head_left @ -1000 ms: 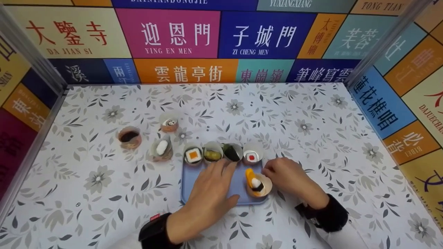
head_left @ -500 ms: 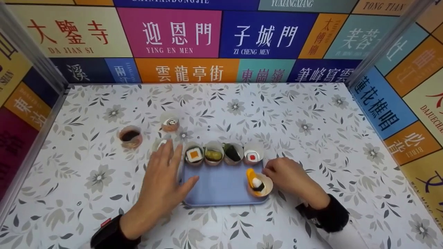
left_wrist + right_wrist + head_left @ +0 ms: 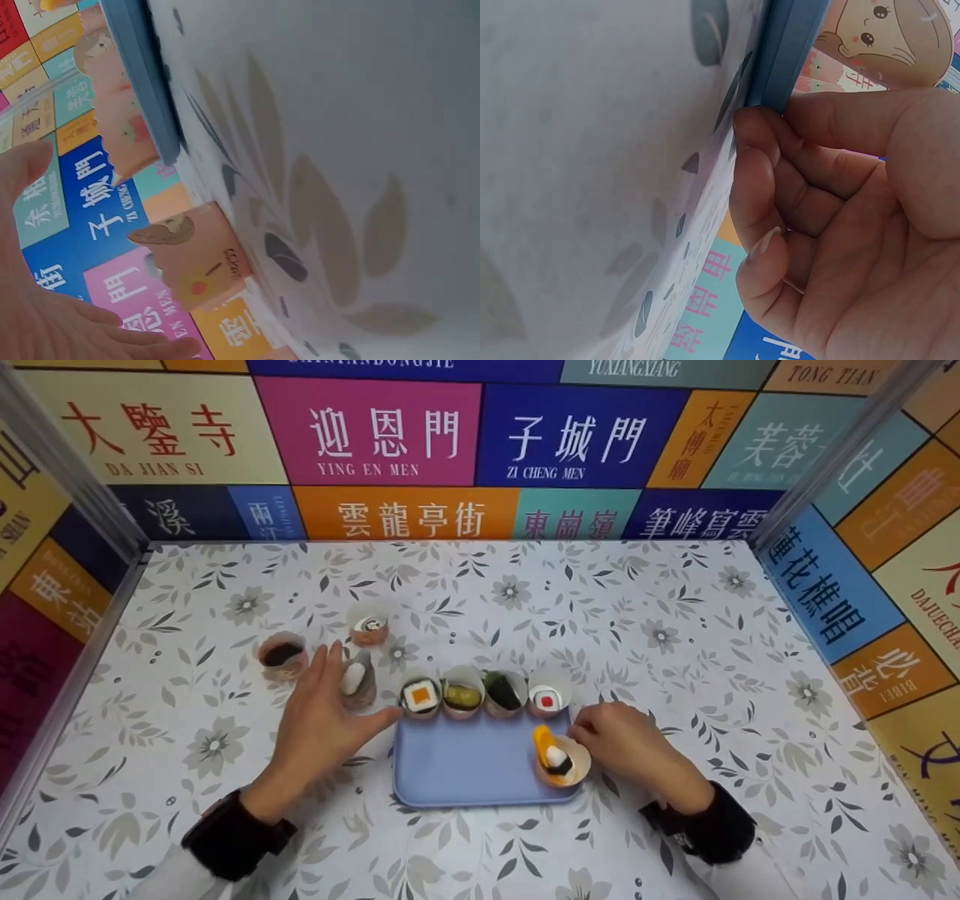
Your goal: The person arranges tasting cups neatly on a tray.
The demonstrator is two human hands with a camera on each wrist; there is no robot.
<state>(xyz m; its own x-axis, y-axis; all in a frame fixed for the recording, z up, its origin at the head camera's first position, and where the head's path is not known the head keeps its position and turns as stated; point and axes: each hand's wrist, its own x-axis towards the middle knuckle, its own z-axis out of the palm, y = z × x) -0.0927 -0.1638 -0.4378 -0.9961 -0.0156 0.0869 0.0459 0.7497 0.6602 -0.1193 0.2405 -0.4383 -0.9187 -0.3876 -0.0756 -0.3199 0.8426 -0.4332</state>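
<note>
My left hand [image 3: 315,712] has its thumb spread from its extended fingers beside a small paper cup [image 3: 361,694] with a white-topped piece of toy sushi in it. In the left wrist view that cup [image 3: 199,259], pink with a cartoon print, stands upright beyond the hand [image 3: 56,315], with a gap between them. My right hand [image 3: 626,742] pinches the right edge of a blue tray [image 3: 465,769]; in the right wrist view the thumb and curled index finger grip its rim [image 3: 787,64]. On the tray, close to that hand, stands a cup [image 3: 574,765] with orange-and-white contents.
Along the tray's far edge stand several cups with sushi pieces, from an orange-centred one [image 3: 419,697] to a red-centred one [image 3: 547,700]. Off the tray at left are a dark-filled cup [image 3: 282,658] and a cup with a swirl roll [image 3: 369,628]. Printed panels [image 3: 375,435] enclose the table.
My left hand has moved left from over the tray, past the front of the white-topped cup, to that cup's left side. The right hand has stayed at the tray edge.
</note>
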